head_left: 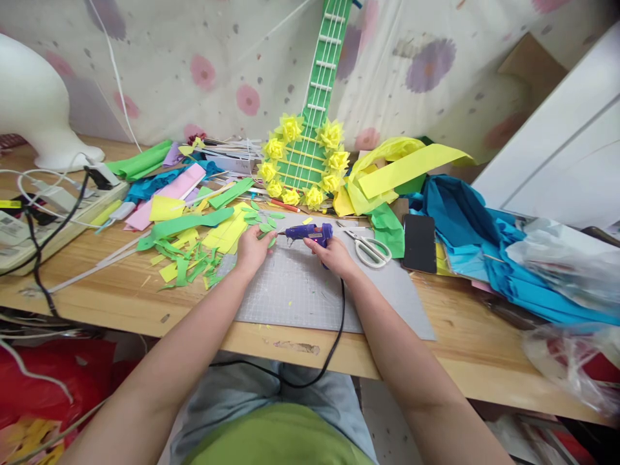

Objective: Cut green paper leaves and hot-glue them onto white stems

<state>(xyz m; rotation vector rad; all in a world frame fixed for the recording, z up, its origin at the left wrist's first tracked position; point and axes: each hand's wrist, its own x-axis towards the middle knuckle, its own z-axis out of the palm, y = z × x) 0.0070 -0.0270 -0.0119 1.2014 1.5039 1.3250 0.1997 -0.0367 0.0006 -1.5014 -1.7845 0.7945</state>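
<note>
Over the grey mat (300, 294), the right hand (330, 253) grips a purple glue gun (310, 234), its nozzle pointing at the left hand (256, 248), whose fingers pinch a small green leaf (272, 243). Behind the 2 hands stands a green guitar (306, 160) edged with yellow flowers (339, 161), and scissors (359, 243) lie just beside the gun.

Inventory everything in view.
cutting mat: one, grey, centre
glue gun: one, purple, centre
leaf pieces: several, green, mat's far left
scissors: one, white-handled, on mat
phone: one, black, right
guitar model: one, green/yellow, behind mat
paper scraps: many, mixed, left
paper sheets: several, blue/yellow, right
head form: one, white, left
power strip: one, white, left
table: one, tan, beneath
plastic bags: some, clear, right
left hand: one, bare, by leaf pieces
right hand: one, bare, on glue gun
</note>
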